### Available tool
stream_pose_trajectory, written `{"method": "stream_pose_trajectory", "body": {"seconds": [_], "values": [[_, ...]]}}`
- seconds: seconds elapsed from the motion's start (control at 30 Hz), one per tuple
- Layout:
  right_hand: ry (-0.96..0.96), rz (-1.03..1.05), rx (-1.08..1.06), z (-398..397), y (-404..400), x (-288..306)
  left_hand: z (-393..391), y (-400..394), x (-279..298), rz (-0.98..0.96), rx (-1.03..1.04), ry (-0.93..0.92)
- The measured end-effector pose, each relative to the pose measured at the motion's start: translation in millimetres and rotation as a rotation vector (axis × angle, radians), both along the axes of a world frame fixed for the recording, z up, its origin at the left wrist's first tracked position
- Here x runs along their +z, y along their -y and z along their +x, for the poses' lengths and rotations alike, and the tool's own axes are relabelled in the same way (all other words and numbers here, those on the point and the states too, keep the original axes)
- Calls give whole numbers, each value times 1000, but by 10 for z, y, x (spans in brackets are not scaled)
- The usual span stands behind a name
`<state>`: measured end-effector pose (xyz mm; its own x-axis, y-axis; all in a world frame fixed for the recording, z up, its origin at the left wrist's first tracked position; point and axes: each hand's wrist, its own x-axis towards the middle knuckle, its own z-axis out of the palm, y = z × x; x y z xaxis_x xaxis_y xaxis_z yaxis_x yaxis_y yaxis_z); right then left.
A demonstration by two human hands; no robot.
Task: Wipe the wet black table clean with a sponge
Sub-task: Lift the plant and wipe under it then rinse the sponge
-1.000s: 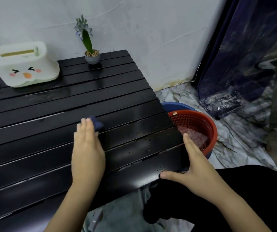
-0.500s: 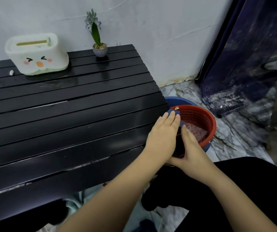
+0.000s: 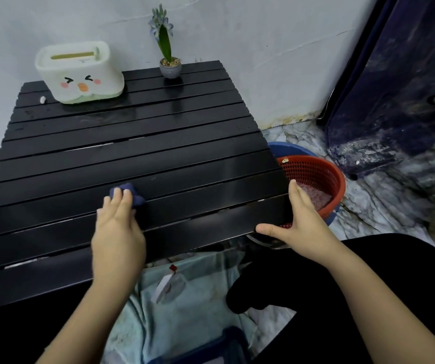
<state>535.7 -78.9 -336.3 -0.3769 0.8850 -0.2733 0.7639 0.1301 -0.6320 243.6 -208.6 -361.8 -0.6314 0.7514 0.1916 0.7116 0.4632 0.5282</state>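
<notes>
A black slatted table (image 3: pixel 137 143) fills the left and middle of the head view, its surface glossy. My left hand (image 3: pixel 118 232) lies flat with straight fingers on a dark blue sponge (image 3: pixel 132 194), pressing it onto a slat near the table's front middle. Most of the sponge is hidden under my fingers. My right hand (image 3: pixel 298 222) rests open against the table's front right corner, fingers along the right edge and thumb along the front edge.
A white tissue box with a cartoon face (image 3: pixel 79 72) and a small potted plant (image 3: pixel 167 59) stand at the table's back. A red mesh basket (image 3: pixel 316 177) sits inside a blue basin (image 3: pixel 287 148) on the floor beside the table's right edge. A light cloth (image 3: pixel 190 298) lies below.
My left hand swept the sponge right to the basket at the table's edge, then came back left onto the table. My right hand returned to the table's corner.
</notes>
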Motion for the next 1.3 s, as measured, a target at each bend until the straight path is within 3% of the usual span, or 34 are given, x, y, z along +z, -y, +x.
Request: {"method": "stream_pose_trajectory", "body": {"seconds": [0.07, 0.27, 0.47, 0.57, 0.77, 0.87, 0.93, 1.0, 1.13, 1.3], "values": [[2, -2, 14, 10, -6, -6, 247, -238, -26, 38, -81, -12], [-7, -34, 25, 49, -55, -1, 1229, -888, 13, 75, -634, -4], [-13, -83, 35, 61, -37, 8, 1031, -566, 56, 37, -985, -58], [-8, -71, 18, 54, -38, 38, 762, -149, 71, 33, -912, -62], [-22, -4, 2, 14, -23, 164, -166, 590, -8, 38, -410, -25], [16, 35, -36, -72, -55, 190, -244, 510, 32, 17, -87, 1], [34, 81, -36, -192, -80, 192, -123, 224, 137, 23, 11, 54], [48, 130, -7, -333, -121, 195, 55, -215, 228, 43, -50, 89], [129, 186, 45, -602, -219, 187, 455, -1295, 370, 117, -378, 13], [274, 227, 70, -691, -284, 95, 783, -2426, 393, 0, -833, -112]]}}
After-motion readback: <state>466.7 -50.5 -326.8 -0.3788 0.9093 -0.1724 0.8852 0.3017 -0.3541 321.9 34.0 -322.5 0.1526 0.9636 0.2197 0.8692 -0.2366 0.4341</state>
